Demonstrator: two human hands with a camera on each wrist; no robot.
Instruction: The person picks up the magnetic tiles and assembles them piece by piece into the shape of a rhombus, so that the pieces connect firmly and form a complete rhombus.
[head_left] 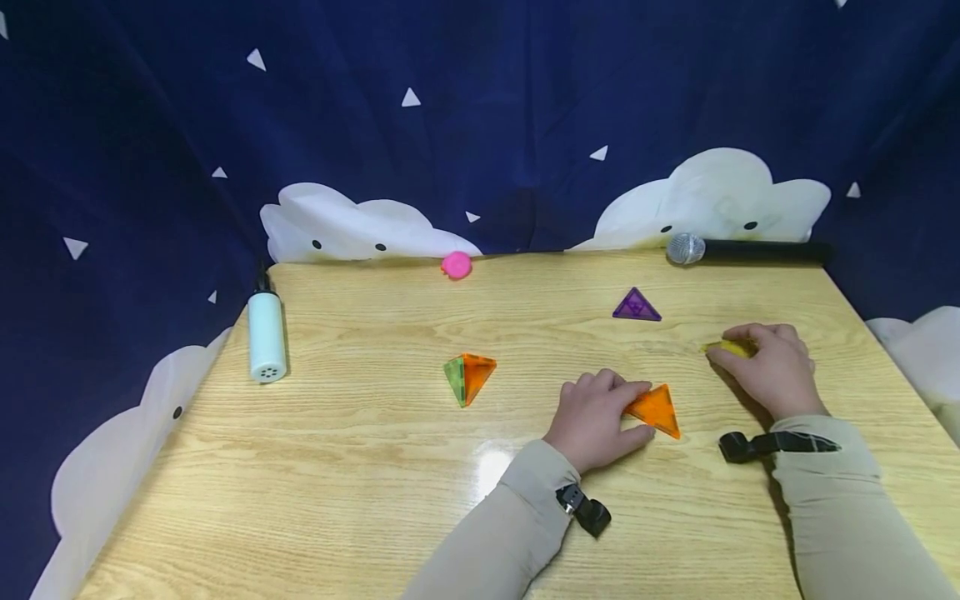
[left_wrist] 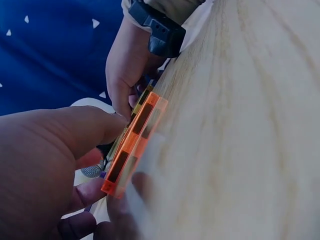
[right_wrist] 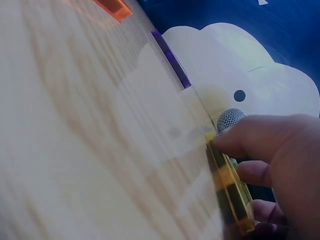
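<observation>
Orange, yellow tiles point(head_left: 658, 410) point(head_left: 737, 347) in half-curled hands point(head_left: 596, 421) point(head_left: 774, 371)

The left hand point(head_left: 594, 422) holds a pinching grip, the left forearm point(head_left: 498, 533) slanting rightward. The right hand point(head_left: 774, 372) pinches farther forward, the right forearm point(head_left: 843, 517) slanting leftward.

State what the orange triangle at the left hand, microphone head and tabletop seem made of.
Orange triangle: probably smooth, translucent plastic; dark inserts show through its edge.
Microphone head: likely silvery metal, judging by its mesh.
Tabletop: wood or laminate, grain visible, glare suggesting gloss.
</observation>
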